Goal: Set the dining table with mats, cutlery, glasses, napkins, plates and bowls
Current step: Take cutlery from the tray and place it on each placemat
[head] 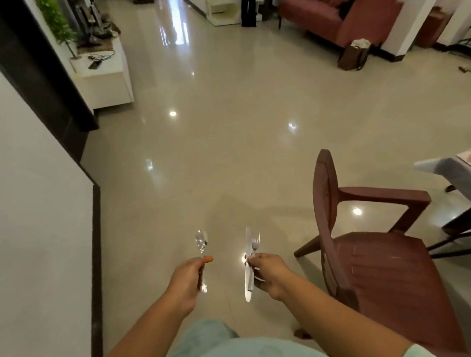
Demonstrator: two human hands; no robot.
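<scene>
I read no writing anywhere. My left grip (186,276) holds a shiny steel spoon (201,242); my right grip (267,274) holds a steel knife (249,245) and fork (256,243) together, above glossy beige floor tiles (230,150). A maroon plastic armchair (375,256) stands beside the pale desk (449,175), far right.

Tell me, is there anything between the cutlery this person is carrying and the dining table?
Yes. The left hand holds a spoon, the right hand a knife and fork. A brown armchair stands between them and the table at far right; the floor around it looks open.
</scene>
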